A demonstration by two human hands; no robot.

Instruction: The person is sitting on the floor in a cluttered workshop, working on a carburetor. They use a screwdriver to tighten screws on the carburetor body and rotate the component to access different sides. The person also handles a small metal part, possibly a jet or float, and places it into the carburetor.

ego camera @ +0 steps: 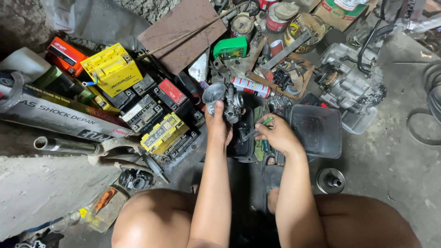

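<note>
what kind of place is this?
Likely a small motorcycle repair workshop, worked on the floor. The left hand holds a metal carburetor, the right hand a green-handled tool. Stacked batteries lie to the left and an engine block to the right.

1. The left hand point(217, 126) covered the lower body of the carburetor point(226, 101).
2. The right hand point(277, 134) hid most of the green-handled tool point(260, 127); its tip was too small to identify.
3. The engine point(350, 79) partly hid the clear tray point(356, 123).
</note>
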